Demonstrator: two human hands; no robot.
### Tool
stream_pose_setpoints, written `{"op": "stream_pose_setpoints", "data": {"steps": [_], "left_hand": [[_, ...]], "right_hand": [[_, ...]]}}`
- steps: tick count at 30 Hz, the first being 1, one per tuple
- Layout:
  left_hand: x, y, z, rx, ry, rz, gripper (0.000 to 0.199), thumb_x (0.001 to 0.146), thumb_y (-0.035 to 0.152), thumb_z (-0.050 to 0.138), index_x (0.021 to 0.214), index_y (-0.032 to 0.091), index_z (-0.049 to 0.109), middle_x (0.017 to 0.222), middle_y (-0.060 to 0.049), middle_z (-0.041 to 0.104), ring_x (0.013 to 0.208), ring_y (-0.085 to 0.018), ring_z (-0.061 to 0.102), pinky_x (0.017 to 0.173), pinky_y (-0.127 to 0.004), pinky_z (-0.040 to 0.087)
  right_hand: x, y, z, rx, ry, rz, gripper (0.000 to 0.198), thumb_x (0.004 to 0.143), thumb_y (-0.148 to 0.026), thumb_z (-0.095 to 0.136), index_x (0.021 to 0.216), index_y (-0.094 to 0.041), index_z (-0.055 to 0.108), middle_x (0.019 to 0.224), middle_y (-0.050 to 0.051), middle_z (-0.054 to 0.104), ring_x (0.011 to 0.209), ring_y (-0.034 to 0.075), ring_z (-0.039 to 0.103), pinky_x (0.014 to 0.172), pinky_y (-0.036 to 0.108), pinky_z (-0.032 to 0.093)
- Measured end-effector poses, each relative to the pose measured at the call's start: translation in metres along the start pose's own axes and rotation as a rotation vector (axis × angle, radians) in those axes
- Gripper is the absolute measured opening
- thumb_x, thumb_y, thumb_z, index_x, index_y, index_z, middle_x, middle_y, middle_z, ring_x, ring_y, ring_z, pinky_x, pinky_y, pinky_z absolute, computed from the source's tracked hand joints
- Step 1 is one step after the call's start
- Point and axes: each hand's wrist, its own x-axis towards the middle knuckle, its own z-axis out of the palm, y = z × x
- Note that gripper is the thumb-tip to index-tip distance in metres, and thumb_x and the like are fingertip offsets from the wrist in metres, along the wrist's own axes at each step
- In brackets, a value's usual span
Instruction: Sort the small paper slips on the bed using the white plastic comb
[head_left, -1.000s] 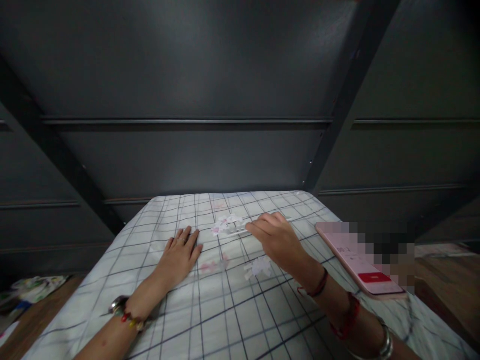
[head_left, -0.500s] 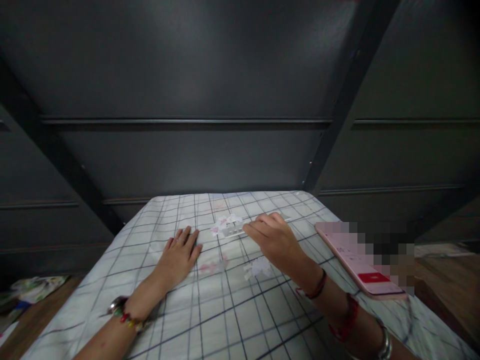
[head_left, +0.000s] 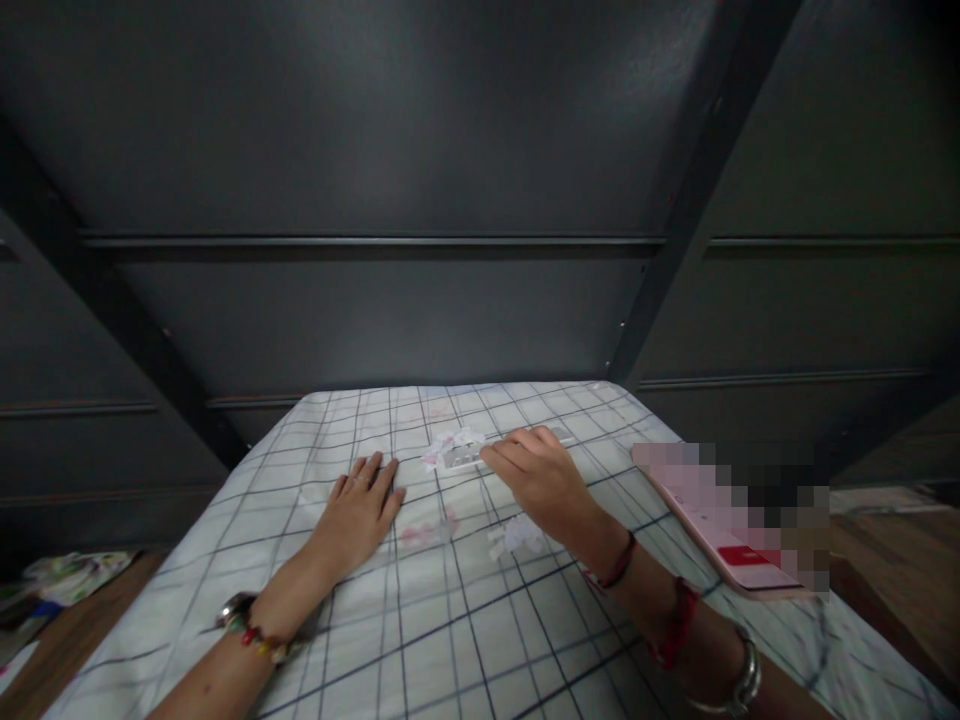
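Observation:
My right hand (head_left: 538, 470) is closed on a long, flat greyish strip with small pale marks or holes and a white edge, perhaps a ruler (head_left: 462, 458). One end of this strip sticks out to the left of the fingers, and the other shows past the knuckles. Under and behind its left end lie crumpled white and pink pieces (head_left: 441, 447). My left hand (head_left: 358, 508) rests palm down on the checked cloth (head_left: 420, 640) with its fingers spread, holding nothing. Near my right wrist sits a whitish scrap cluster (head_left: 517, 535).
A pink phone (head_left: 705, 525), partly blurred out, lies at the cloth's right edge. Between the hands is a faint pink patch (head_left: 424, 532). Dark metal panels (head_left: 420, 320) stand behind the table. Bags or papers (head_left: 79, 578) lie at lower left.
My right hand has shifted slightly to the left, and the strip now lies lower and flatter against the cloth. The left hand stays where it was.

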Motion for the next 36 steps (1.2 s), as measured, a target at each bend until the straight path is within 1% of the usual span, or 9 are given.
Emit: {"op": "stream_pose_setpoints", "data": {"steps": [3,6,13,19,22,25,28,31,36], "left_hand": [[0.0,0.0,0.001,-0.015,0.014,-0.003,0.051,0.093,0.039,0.029,0.136,0.013,0.04,0.143,-0.015,0.035,0.131,-0.033,0.027,0.101,-0.048,0.029],[0.001,-0.001,0.004,-0.023,0.037,0.001,0.052,0.092,0.04,0.029,0.135,0.013,0.04,0.142,-0.015,0.036,0.131,-0.033,0.028,0.101,-0.049,0.029],[0.001,-0.005,0.01,-0.026,0.093,0.037,0.052,0.092,0.04,0.029,0.134,0.012,0.042,0.141,-0.016,0.038,0.129,-0.033,0.032,0.099,-0.049,0.031],[0.001,-0.003,0.007,-0.028,0.049,0.02,0.052,0.092,0.039,0.029,0.135,0.012,0.041,0.142,-0.017,0.035,0.13,-0.034,0.029,0.1,-0.048,0.03],[0.001,-0.003,0.006,-0.037,0.05,0.011,0.051,0.092,0.039,0.029,0.135,0.013,0.041,0.142,-0.016,0.036,0.13,-0.034,0.029,0.101,-0.049,0.029],[0.001,-0.003,0.006,-0.044,0.054,0.005,0.051,0.092,0.04,0.029,0.134,0.014,0.041,0.143,-0.015,0.035,0.13,-0.033,0.029,0.1,-0.049,0.029],[0.0,-0.003,0.006,-0.044,0.051,0.009,0.051,0.093,0.04,0.027,0.134,0.013,0.041,0.143,-0.016,0.035,0.13,-0.033,0.029,0.1,-0.05,0.029],[-0.001,-0.003,0.005,-0.038,0.046,0.012,0.052,0.092,0.04,0.026,0.134,0.012,0.041,0.142,-0.016,0.035,0.13,-0.034,0.029,0.1,-0.049,0.029],[-0.001,-0.004,0.006,-0.055,0.075,0.017,0.053,0.092,0.041,0.026,0.133,0.014,0.042,0.142,-0.015,0.037,0.13,-0.034,0.03,0.099,-0.051,0.03]], "right_hand": [[0.0,-0.001,0.002,0.018,-0.012,-0.001,0.027,0.091,-0.009,0.035,0.085,-0.015,0.06,0.077,0.002,0.063,0.072,0.017,0.044,0.066,0.03,0.026],[0.001,0.0,0.001,0.032,-0.021,0.031,0.028,0.089,-0.005,0.035,0.084,-0.016,0.06,0.075,0.002,0.063,0.072,0.016,0.044,0.066,0.03,0.026],[0.001,0.003,-0.011,0.077,-0.033,0.04,0.028,0.084,0.0,0.037,0.08,-0.017,0.059,0.069,0.0,0.06,0.07,0.016,0.044,0.065,0.029,0.025],[0.001,0.002,-0.016,0.078,-0.059,0.04,0.028,0.083,0.001,0.038,0.082,-0.017,0.059,0.07,0.0,0.06,0.07,0.015,0.044,0.066,0.029,0.025],[0.001,0.0,-0.015,0.063,-0.065,0.033,0.027,0.083,0.0,0.038,0.084,-0.017,0.059,0.074,0.001,0.061,0.07,0.016,0.045,0.066,0.029,0.025],[0.002,-0.001,-0.017,0.094,-0.079,0.019,0.028,0.082,0.001,0.038,0.083,-0.017,0.059,0.072,0.001,0.061,0.07,0.016,0.045,0.065,0.029,0.026],[0.0,0.001,-0.023,0.116,-0.058,0.056,0.033,0.078,0.004,0.035,0.083,-0.018,0.059,0.069,0.0,0.06,0.068,0.015,0.045,0.065,0.028,0.027],[-0.003,0.007,-0.029,0.091,-0.043,0.128,0.037,0.075,0.007,0.032,0.081,-0.018,0.06,0.067,0.001,0.059,0.067,0.015,0.046,0.064,0.028,0.029],[-0.008,0.013,-0.03,0.041,-0.125,0.168,0.036,0.07,0.006,0.033,0.074,-0.018,0.059,0.062,0.002,0.057,0.064,0.016,0.045,0.062,0.029,0.03]]}}
